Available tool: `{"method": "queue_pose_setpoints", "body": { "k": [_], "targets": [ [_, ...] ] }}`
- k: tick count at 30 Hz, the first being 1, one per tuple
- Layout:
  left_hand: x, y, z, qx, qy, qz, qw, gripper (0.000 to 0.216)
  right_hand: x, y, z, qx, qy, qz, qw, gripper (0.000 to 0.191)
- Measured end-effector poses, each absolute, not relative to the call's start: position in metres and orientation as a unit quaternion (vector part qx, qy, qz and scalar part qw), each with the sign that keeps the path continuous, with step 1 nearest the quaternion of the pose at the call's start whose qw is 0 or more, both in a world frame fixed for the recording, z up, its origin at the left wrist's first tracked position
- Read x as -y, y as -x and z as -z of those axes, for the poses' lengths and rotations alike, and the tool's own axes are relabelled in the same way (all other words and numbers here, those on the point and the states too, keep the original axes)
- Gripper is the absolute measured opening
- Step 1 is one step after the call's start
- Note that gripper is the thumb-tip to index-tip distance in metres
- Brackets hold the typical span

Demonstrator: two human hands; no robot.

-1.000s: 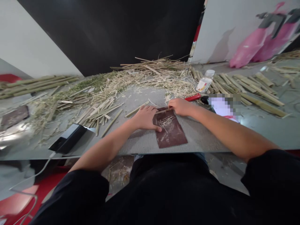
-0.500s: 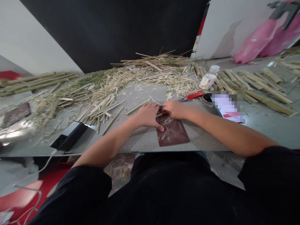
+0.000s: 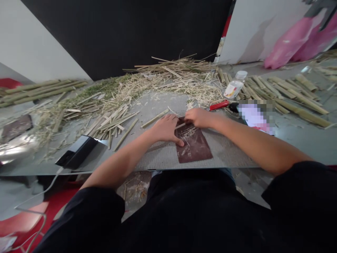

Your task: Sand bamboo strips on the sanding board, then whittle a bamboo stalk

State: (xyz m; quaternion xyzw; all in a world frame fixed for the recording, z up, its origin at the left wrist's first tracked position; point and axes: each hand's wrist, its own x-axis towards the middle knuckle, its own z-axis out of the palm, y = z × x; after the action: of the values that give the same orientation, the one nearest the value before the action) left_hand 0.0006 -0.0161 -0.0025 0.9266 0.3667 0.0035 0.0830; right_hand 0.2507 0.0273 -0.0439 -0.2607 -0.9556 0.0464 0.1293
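Note:
A dark brown sheet of sandpaper point(image 3: 196, 146), streaked with pale dust, lies flat on the table in front of me. My left hand point(image 3: 167, 128) rests on its left edge, fingers stretched forward and thumb apart on the sheet. Over the sheet's far end, my right hand point(image 3: 196, 117) is closed, fingers bent down. A thin pale bamboo strip point(image 3: 181, 125) runs from under the right fingers towards the left hand, lying against the sandpaper. The right fingertips and the strip's far end are hidden.
Bamboo strips point(image 3: 116, 121) and shavings point(image 3: 131, 86) pile up left and behind. A red-handled tool point(image 3: 219, 105), a bottle point(image 3: 235, 85), a phone point(image 3: 254, 117) and split bamboo pieces point(image 3: 297, 95) lie to the right. A black cabled box point(image 3: 77, 151) sits front left.
My right hand has shifted slightly right and away from me along the sandpaper, baring more of the dusty patch. My left hand stays in place.

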Motion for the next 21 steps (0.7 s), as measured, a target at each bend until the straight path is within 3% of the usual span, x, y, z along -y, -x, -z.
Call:
{"method": "queue_pose_setpoints", "body": {
  "k": [3, 9, 14, 21],
  "targets": [
    [0.016, -0.001, 0.002, -0.365, -0.928, -0.002, 0.082, 0.114, -0.028, -0.257, 0.043, 0.938, 0.312, -0.029, 0.145, 0.017],
    [0.015, -0.001, 0.002, -0.367, -0.926, 0.001, 0.089, 0.109, -0.015, -0.238, 0.039, 0.967, 0.220, -0.043, 0.119, 0.020],
    [0.018, -0.002, 0.001, -0.369, -0.925, 0.003, 0.086, 0.113, -0.027, -0.256, 0.040, 0.941, 0.301, -0.033, 0.149, 0.019],
    [0.017, -0.001, 0.003, -0.372, -0.924, 0.006, 0.093, 0.116, -0.024, -0.253, 0.039, 0.954, 0.263, -0.064, 0.131, 0.019]
  ]
}}
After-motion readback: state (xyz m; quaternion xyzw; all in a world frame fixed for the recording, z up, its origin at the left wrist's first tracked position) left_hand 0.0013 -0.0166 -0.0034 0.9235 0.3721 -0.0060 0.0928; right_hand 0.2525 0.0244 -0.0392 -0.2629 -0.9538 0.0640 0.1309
